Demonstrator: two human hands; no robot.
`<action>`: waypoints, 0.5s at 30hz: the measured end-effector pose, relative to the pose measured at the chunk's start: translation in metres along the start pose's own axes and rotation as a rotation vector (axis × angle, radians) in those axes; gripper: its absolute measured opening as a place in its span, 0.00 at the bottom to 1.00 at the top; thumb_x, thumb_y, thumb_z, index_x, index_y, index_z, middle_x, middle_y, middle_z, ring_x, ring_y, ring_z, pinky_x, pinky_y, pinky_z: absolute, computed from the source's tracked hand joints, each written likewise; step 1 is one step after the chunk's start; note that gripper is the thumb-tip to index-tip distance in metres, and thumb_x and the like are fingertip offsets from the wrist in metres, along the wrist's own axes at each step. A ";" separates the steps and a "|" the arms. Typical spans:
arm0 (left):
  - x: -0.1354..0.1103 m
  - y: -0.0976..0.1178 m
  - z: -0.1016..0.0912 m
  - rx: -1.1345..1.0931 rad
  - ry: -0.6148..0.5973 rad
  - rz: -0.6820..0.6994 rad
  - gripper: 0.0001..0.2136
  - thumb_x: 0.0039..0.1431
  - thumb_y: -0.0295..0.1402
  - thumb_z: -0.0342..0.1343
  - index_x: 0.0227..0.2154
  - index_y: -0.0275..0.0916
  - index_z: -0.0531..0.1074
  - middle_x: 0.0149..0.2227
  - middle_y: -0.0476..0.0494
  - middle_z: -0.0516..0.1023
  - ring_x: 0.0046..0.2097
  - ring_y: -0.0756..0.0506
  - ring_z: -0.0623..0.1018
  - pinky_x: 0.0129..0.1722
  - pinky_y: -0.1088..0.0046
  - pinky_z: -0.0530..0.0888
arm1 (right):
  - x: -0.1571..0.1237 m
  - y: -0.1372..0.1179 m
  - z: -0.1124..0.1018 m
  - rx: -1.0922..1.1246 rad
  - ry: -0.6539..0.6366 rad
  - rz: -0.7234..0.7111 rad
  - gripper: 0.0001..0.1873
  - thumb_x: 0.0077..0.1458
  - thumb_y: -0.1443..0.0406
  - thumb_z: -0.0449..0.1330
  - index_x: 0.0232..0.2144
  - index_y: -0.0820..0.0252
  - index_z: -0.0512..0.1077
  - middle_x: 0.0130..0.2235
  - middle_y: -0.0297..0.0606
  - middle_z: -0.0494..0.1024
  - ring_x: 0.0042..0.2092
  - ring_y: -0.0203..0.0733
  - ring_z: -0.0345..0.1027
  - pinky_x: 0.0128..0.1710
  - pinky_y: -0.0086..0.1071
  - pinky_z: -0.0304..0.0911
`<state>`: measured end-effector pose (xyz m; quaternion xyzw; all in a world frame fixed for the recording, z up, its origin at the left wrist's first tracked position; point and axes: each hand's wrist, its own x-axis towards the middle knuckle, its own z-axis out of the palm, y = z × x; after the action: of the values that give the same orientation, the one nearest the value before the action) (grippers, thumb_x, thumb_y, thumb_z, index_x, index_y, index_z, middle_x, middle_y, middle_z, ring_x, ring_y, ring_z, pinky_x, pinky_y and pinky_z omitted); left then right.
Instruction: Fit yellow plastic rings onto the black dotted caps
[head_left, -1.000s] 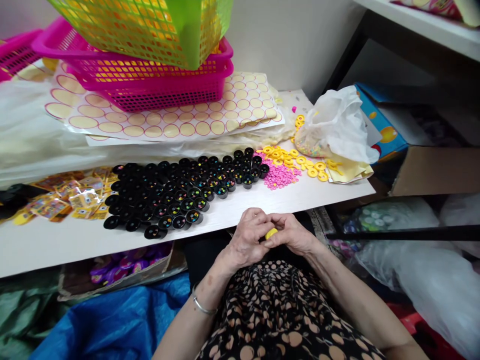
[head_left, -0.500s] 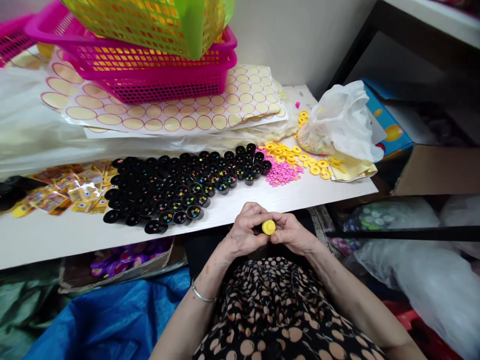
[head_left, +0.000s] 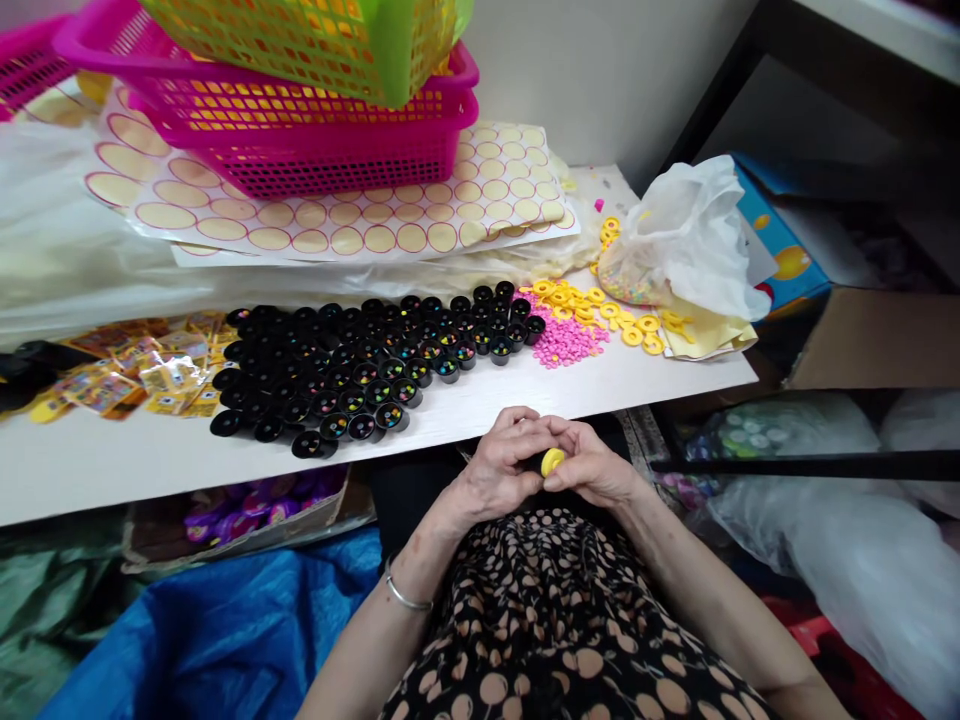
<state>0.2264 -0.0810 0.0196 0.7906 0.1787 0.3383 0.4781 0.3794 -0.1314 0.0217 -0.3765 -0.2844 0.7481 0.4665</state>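
Above my lap, just in front of the table edge, both hands meet. My right hand (head_left: 596, 468) pinches a small round yellow cap (head_left: 553, 461) between thumb and fingers. Curled round from the other side is my left hand (head_left: 499, 465), its fingers closed against the right ones; a dark gap beside the cap hides what it grips. On the white table stand many small black cups (head_left: 352, 400) in close rows, with bright coloured bits inside. Right of them lie a heap of pink pellets (head_left: 566, 340) and loose yellow rings (head_left: 634, 335).
Pink baskets (head_left: 337, 165) under a green basket (head_left: 300, 45) stand on sticker sheets (head_left: 379, 238) at the back. Shiny printed packets (head_left: 176, 375) lie left. A white plastic bag (head_left: 690, 225) and an open carton (head_left: 885, 340) are at right. Below is a box of purple items (head_left: 240, 515).
The yellow cap has turned from facing me to a tilted angle and shifted slightly right. Both hands stay together round it. The whole view has shifted a little.
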 end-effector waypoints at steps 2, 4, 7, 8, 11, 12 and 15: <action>0.002 0.004 0.000 0.018 -0.028 0.013 0.13 0.47 0.25 0.58 0.39 0.39 0.74 0.39 0.41 0.77 0.49 0.41 0.67 0.50 0.56 0.66 | -0.002 -0.001 0.002 -0.025 -0.016 -0.009 0.28 0.26 0.72 0.70 0.37 0.61 0.73 0.37 0.35 0.74 0.37 0.37 0.66 0.34 0.26 0.61; 0.003 0.007 0.000 0.033 -0.067 0.054 0.14 0.48 0.23 0.57 0.39 0.39 0.73 0.39 0.43 0.77 0.46 0.42 0.70 0.52 0.56 0.64 | -0.004 0.000 0.004 -0.033 -0.009 -0.035 0.27 0.26 0.72 0.70 0.36 0.62 0.74 0.34 0.34 0.75 0.34 0.35 0.66 0.32 0.26 0.59; 0.002 0.011 0.001 0.064 -0.106 0.109 0.15 0.48 0.19 0.53 0.40 0.39 0.72 0.39 0.43 0.77 0.45 0.44 0.71 0.54 0.56 0.63 | -0.007 0.005 0.006 -0.003 0.033 -0.086 0.27 0.25 0.71 0.71 0.36 0.62 0.75 0.31 0.34 0.75 0.30 0.34 0.65 0.28 0.25 0.57; 0.002 0.011 0.002 0.080 -0.110 0.113 0.15 0.48 0.19 0.53 0.39 0.38 0.72 0.40 0.43 0.77 0.47 0.43 0.71 0.54 0.57 0.64 | -0.007 0.007 0.007 0.009 0.046 -0.100 0.28 0.24 0.70 0.71 0.36 0.62 0.75 0.31 0.34 0.75 0.30 0.35 0.65 0.28 0.26 0.58; 0.000 0.009 0.002 0.108 -0.122 0.090 0.14 0.49 0.19 0.52 0.38 0.38 0.73 0.39 0.43 0.77 0.47 0.43 0.70 0.53 0.57 0.65 | -0.007 0.014 0.008 0.034 0.073 -0.103 0.27 0.26 0.67 0.71 0.36 0.62 0.75 0.33 0.37 0.76 0.34 0.38 0.67 0.33 0.29 0.61; -0.001 0.008 0.001 0.102 -0.131 0.078 0.13 0.49 0.20 0.52 0.38 0.38 0.73 0.38 0.43 0.77 0.47 0.43 0.70 0.53 0.56 0.65 | -0.007 0.016 0.008 0.036 0.073 -0.095 0.27 0.28 0.66 0.70 0.37 0.61 0.74 0.35 0.37 0.76 0.35 0.38 0.67 0.35 0.30 0.61; -0.003 0.006 -0.001 0.083 -0.137 0.034 0.12 0.50 0.21 0.54 0.38 0.39 0.73 0.37 0.43 0.77 0.47 0.42 0.70 0.52 0.56 0.65 | -0.006 0.016 0.008 0.008 0.039 -0.057 0.28 0.30 0.67 0.70 0.40 0.60 0.72 0.37 0.37 0.75 0.36 0.37 0.67 0.35 0.28 0.60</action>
<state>0.2234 -0.0846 0.0241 0.8338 0.1459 0.2841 0.4502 0.3670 -0.1440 0.0149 -0.3809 -0.2827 0.7283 0.4945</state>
